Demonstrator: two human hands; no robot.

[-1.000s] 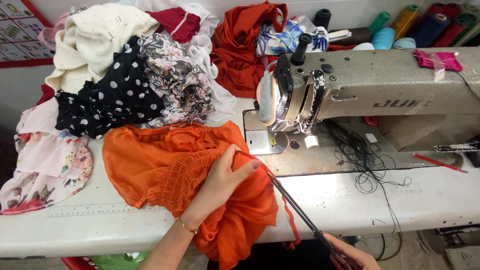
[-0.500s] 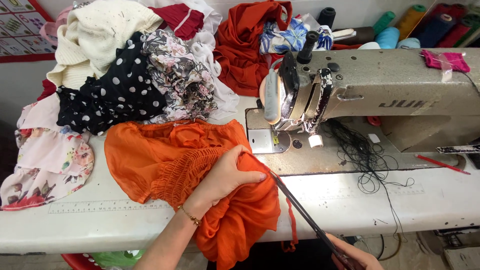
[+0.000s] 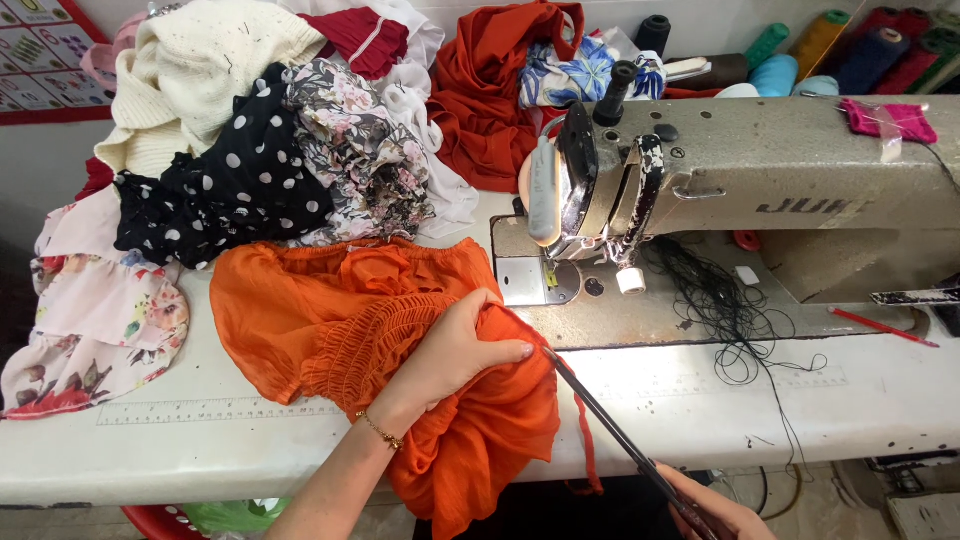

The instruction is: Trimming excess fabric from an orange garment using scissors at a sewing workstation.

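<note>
Scissors (image 3: pixel 610 425) barely moved; left hand (image 3: pixel 455 350) grips orange garment (image 3: pixel 330 320).

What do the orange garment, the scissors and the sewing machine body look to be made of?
Orange garment: thin woven cloth, matte; it gathers in soft folds and has a shirred band. Scissors: long dark blades, probably steel. Sewing machine: likely cast metal with grey-beige paint, chipped and stained near the needle end.

A grey sewing machine (image 3: pixel 790 170) stands beside heaped clothes (image 3: pixel 260 150), thread cones (image 3: pixel 850 50) behind.
</note>
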